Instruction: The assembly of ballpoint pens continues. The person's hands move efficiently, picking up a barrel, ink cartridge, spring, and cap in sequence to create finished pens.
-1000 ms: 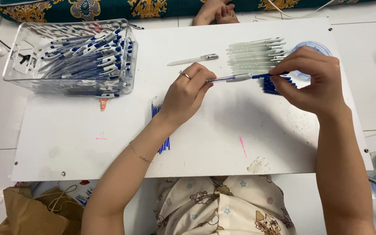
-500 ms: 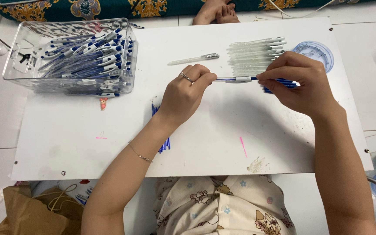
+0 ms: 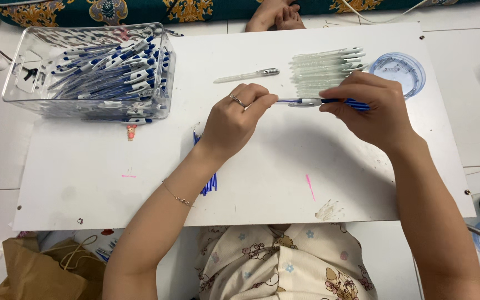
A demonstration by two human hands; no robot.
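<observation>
My left hand [image 3: 234, 119] and my right hand [image 3: 370, 108] hold one blue and clear pen [image 3: 306, 102] level between them above the white board [image 3: 262, 183]. The left fingers pinch its left end; the right fingers grip the blue end. Just behind the pen lies a row of clear pen barrels [image 3: 326, 69]. A single clear barrel with a metal tip [image 3: 246, 75] lies apart to their left. Thin blue refills [image 3: 209, 180] lie under my left forearm.
A clear plastic bin [image 3: 26, 91] at the far left holds several finished blue and white pens [image 3: 112, 69]. A round blue lid [image 3: 398, 69] sits at the far right. Another person's feet [image 3: 276, 14] rest beyond the board. A brown paper bag [image 3: 34, 269] lies at the lower left.
Both hands have stayed over the board's middle. The right hand slid left along the pen, closer to the left hand, and now covers more of the blue end.
</observation>
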